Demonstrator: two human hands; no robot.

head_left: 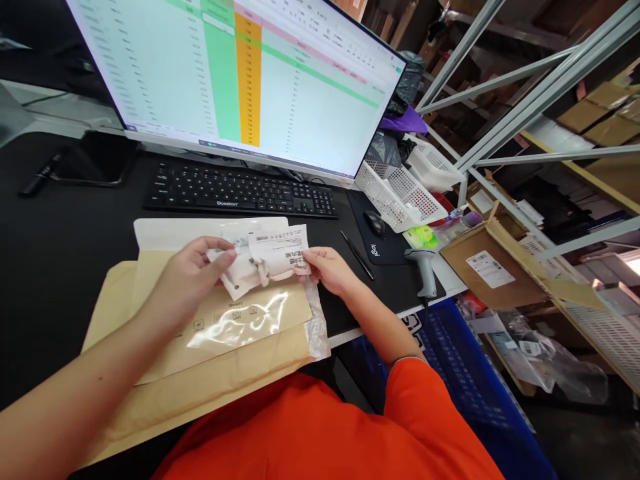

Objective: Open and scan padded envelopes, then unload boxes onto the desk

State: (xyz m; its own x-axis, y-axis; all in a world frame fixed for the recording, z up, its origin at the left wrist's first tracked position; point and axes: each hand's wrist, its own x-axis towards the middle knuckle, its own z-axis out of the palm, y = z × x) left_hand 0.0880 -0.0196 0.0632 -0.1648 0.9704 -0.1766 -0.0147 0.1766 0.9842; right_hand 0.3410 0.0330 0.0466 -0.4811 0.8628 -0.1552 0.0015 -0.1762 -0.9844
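Observation:
My left hand (193, 273) and my right hand (327, 267) both pinch a small clear packet with white printed labels (267, 257), held between them just above the desk. Fingers of each hand are closed on the packet's ends. Under the hands lies a stack of tan padded envelopes (200, 380), with an empty clear plastic bag (240, 320) on top. A white mailer (165, 233) lies behind them. My orange sleeve fills the bottom of the view.
A black keyboard (240, 190) and a monitor (240, 73) showing a spreadsheet stand behind. To the right are a pen (357, 253), mouse (374, 223), barcode scanner (424, 270), white baskets (400, 193), an open cardboard box (487, 273) and metal shelving (550, 80).

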